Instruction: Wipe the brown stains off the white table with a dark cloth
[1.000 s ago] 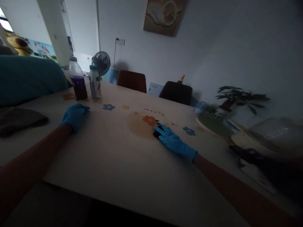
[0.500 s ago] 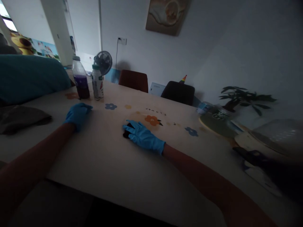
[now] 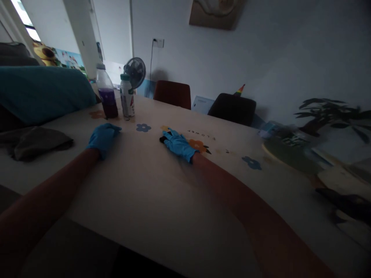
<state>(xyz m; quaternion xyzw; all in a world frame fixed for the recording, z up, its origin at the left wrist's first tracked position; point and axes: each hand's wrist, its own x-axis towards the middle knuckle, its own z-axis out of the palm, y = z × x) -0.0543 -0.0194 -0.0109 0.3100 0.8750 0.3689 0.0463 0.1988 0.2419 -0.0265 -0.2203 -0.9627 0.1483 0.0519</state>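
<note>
My right hand (image 3: pixel 178 144), in a blue glove, presses a small black sponge (image 3: pixel 164 138) against the pale tabletop (image 3: pixel 139 181). Its fingers lie over the sponge and hide most of it. Just beyond and to the right of that hand are a printed orange flower (image 3: pixel 197 145) and the word FLOWER. My left hand (image 3: pixel 102 138), also gloved in blue, rests on the table with its fingers reaching to the right, and I see nothing in it. A dark grey cloth (image 3: pixel 37 142) lies crumpled to its left.
Behind my left hand stand a bottle of purple liquid (image 3: pixel 108 98) and a white bottle with a green cap (image 3: pixel 126 98). A small fan (image 3: pixel 135 72) is behind them. A potted plant (image 3: pixel 314 121) and a green mat (image 3: pixel 290 155) are at the right. Chairs (image 3: pixel 172 94) line the far edge.
My right hand has slid the black sponge away from me across the table, closer to the yellow printed flower. My left hand stays in place on the table. The view has shifted slightly.
</note>
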